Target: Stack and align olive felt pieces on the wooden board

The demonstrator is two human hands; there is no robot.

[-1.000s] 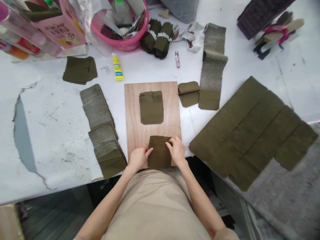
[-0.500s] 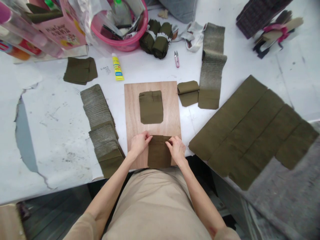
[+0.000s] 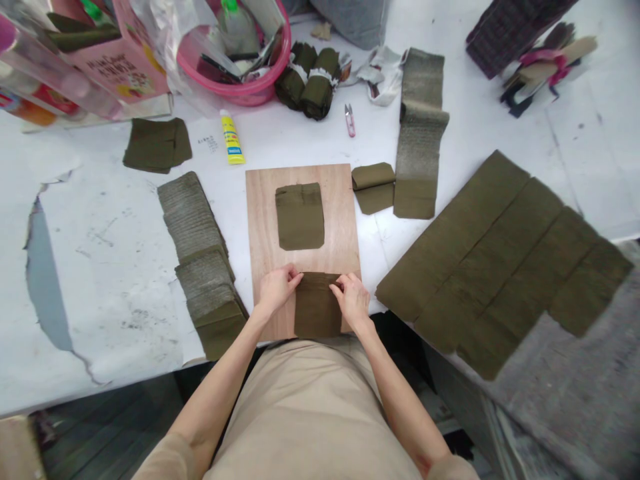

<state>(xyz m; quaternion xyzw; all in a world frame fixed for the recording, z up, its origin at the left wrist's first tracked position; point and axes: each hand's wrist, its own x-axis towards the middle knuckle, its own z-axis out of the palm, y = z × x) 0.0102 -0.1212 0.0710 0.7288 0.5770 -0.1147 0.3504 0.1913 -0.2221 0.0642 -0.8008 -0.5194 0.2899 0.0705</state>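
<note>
Head view: at the wooden board's [image 3: 265, 220] near edge lay a dark cloth piece [image 3: 317, 310], its far corners pinched between the nearly closed fingers of the left hand [image 3: 275, 288] and right hand [image 3: 354, 299]. Stacked pieces [image 3: 193, 227] lay off the board, left; toward its far edge, one flat piece [image 3: 300, 223] lay untouched.

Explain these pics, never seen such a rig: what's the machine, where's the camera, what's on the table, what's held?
There is no machine: a person works with two bare hands. Every picture comes from one camera worn on the head, looking forward and down. The left hand and right hand hold the upper corners of a dark olive cloth piece, over a wooden board. A second piece lies farther up the board. Around it on the white table are more olive cloth, a yellow tube, small snips and a pink basket.
</note>
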